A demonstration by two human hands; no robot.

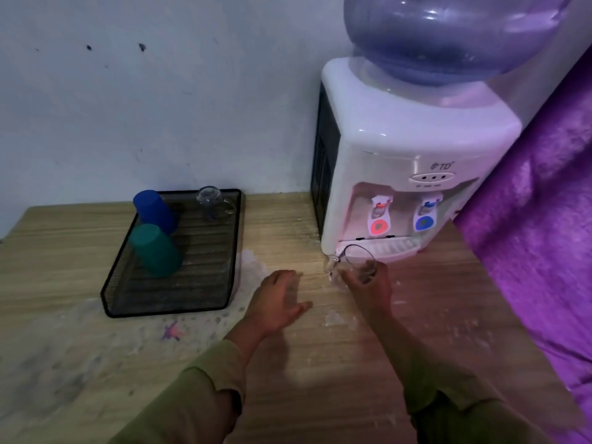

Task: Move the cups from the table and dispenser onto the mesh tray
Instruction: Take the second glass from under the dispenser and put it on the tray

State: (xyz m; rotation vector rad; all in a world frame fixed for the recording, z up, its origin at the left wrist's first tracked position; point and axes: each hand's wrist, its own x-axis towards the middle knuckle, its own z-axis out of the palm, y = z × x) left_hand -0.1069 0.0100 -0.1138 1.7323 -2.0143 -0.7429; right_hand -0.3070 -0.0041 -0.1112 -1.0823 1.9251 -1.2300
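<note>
A black mesh tray (205,302) lies on the wooden table, left of the white water dispenser (400,149). On the tray stand a blue cup (153,211) and a green cup (155,249), both upside down, and a clear glass cup with a handle (211,201) at the far right corner. My right hand (371,286) grips a clear glass cup (355,261) just in front of the dispenser's drip tray (384,248). My left hand (278,299) hovers flat over the table with fingers spread, holding nothing, between the tray and the glass.
A large blue water bottle (448,36) tops the dispenser. A purple curtain (538,235) hangs along the right side. White stains and a small coloured scrap (173,331) mark the table (64,277) near the tray's front edge. The wall stands close behind.
</note>
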